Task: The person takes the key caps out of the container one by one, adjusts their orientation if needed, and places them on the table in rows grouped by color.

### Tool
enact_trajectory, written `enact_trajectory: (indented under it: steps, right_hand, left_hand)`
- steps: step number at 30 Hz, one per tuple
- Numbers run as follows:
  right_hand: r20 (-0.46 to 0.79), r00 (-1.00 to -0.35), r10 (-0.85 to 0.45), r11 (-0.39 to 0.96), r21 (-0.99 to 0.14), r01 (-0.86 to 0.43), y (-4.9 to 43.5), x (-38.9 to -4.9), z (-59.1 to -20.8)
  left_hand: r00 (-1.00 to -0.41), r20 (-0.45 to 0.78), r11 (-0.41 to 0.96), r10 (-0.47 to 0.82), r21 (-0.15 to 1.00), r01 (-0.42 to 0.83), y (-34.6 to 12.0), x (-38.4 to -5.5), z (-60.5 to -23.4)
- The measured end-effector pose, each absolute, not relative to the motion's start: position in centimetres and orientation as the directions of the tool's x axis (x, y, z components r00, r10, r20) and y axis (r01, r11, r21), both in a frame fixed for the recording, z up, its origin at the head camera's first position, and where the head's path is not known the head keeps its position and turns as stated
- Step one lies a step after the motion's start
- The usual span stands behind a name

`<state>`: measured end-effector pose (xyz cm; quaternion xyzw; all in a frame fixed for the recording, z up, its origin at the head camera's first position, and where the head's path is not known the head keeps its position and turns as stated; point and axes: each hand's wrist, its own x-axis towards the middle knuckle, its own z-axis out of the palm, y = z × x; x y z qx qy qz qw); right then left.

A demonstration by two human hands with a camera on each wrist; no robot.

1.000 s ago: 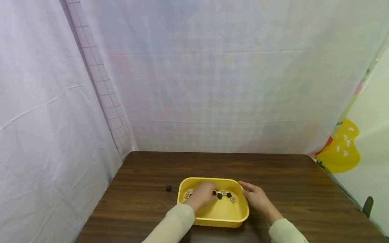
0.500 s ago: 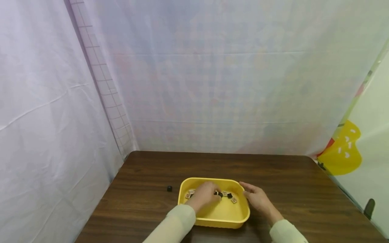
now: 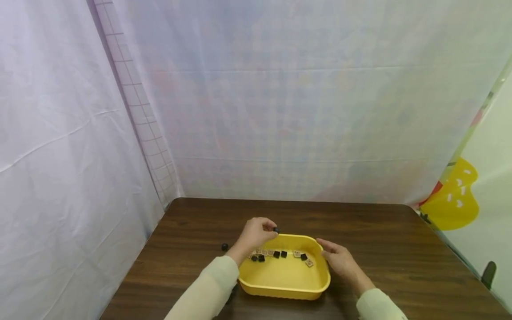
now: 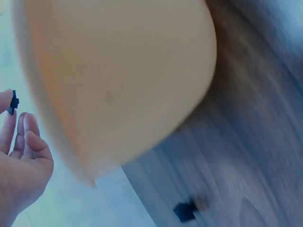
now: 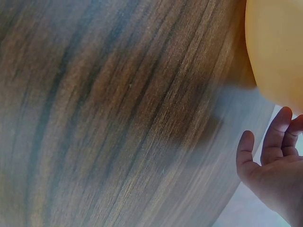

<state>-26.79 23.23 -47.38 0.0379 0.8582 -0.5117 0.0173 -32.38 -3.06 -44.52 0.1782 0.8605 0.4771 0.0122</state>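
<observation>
My left hand (image 3: 254,233) is raised over the back left rim of a yellow plastic tub (image 3: 280,292). Between its thumb and index finger it pinches a small black block (image 3: 276,230); the left wrist view shows the same black block (image 4: 14,101) with an uneven, notched edge. Inside the tub lie several pale patterned tiles (image 3: 297,254) and several black blocks (image 3: 283,254), mostly along its far side. At the tub's right wall rests my right hand (image 3: 342,262), fingers extended against the rim. Its fingers (image 5: 274,135) look loosely spread in the right wrist view.
Left of the tub, another small black piece (image 3: 225,246) lies on the dark wooden table (image 3: 192,222). White cloth (image 3: 280,111) hangs behind the table, and a white curtain (image 3: 64,178) is at the left.
My left hand has lifted out of the tub, moving up and away over the back left rim with a black block in its fingertips. The right hand has stayed by the tub's right side.
</observation>
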Motion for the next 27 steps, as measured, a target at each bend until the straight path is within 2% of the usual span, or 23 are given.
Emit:
enact_trajectory:
  steps: [7, 16, 22, 27]
  right_hand:
    - [-0.078, -0.996, 0.042, 0.465, -0.881, 0.088, 23.2, -26.9, -47.4]
    - [-0.073, -0.996, 0.046, 0.461, -0.883, 0.086, 23.1, -26.8, -47.6]
    - [-0.094, -0.995, 0.043, 0.469, -0.877, 0.103, 23.1, -26.9, -47.5]
    - [-0.084, -0.995, 0.044, 0.468, -0.879, 0.095, 23.1, -26.9, -47.5]
  left_hand:
    - [-0.962, 0.191, 0.440, 0.196, 0.859, 0.260, -6.5, -33.7, -44.1]
    - [-0.969, 0.238, 0.460, 0.071, 0.854, 0.243, -12.4, -34.8, -46.0]
    - [-0.982, 0.186, 0.520, 0.024, 0.836, 0.172, -16.5, -34.8, -48.4]
    - [-0.991, 0.124, 0.578, 0.046, 0.806, 0.128, -18.3, -34.5, -49.8]
